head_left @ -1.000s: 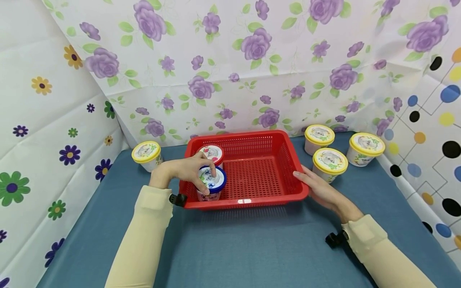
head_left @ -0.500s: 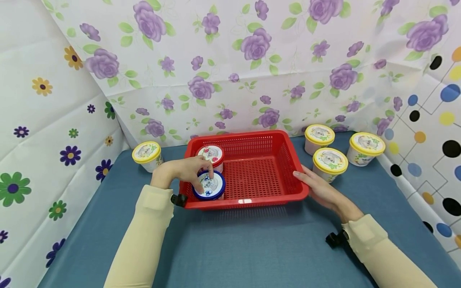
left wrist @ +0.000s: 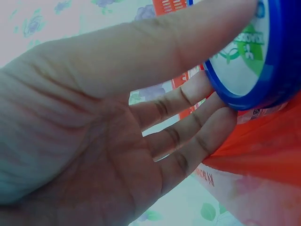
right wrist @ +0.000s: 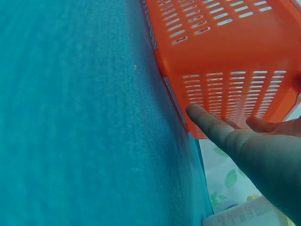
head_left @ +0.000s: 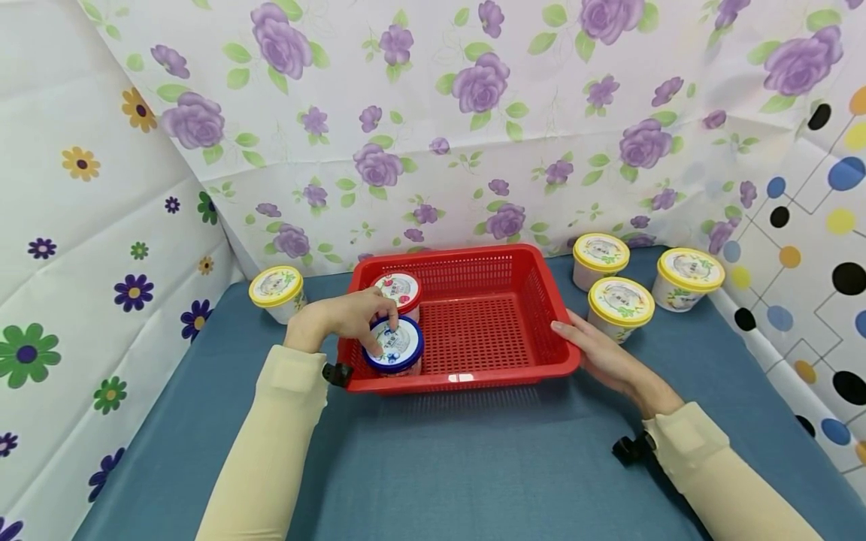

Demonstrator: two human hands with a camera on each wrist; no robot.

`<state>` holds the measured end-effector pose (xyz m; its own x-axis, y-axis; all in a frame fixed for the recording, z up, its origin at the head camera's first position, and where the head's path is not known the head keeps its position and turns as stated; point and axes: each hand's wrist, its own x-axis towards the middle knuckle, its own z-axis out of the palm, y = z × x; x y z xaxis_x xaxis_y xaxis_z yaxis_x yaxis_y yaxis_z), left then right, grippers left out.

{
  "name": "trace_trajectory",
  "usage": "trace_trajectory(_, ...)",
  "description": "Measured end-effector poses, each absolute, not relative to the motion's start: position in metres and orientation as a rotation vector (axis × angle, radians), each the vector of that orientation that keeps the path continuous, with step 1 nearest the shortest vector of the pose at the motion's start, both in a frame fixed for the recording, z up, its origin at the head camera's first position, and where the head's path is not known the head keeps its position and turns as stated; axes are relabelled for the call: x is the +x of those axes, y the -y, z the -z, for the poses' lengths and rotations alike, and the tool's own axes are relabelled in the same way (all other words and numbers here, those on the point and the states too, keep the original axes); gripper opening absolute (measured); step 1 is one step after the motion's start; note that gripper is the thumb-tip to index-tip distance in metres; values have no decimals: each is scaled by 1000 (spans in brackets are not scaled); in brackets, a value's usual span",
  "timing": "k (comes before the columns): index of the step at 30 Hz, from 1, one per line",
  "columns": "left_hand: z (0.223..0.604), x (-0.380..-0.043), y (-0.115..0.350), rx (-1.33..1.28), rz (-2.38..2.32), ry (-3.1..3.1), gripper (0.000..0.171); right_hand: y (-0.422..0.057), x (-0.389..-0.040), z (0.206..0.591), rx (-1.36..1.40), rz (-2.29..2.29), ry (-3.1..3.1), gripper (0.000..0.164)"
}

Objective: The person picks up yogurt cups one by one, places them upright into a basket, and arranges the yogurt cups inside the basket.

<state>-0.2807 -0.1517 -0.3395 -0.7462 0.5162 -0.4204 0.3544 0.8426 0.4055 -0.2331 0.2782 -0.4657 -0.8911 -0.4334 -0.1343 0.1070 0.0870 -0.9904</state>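
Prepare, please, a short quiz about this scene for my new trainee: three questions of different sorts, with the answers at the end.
1. How many yellow-lidded tubs stand outside the red basket?
2. True or false: in the head view, the blue-lidded tub is in front of the red-lidded tub.
3. What does the right grip touch? A: the red-lidded tub; B: one end of the red basket; C: the blue-lidded tub.

Key: 1. four; 2. true; 3. B.

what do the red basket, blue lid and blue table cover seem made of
Red basket: likely rigid plastic, smooth with a slight sheen and slotted walls.
Blue lid: probably plastic, its rim smooth and shiny.
Blue table cover: apparently matte fabric, given its fine woven-looking grain.
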Motion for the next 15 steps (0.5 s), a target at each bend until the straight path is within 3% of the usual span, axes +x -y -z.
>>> trace_trajectory(15,335,-281,151,643,-432,-2490,32,-278,-233,466,-328,1855,-1986,67)
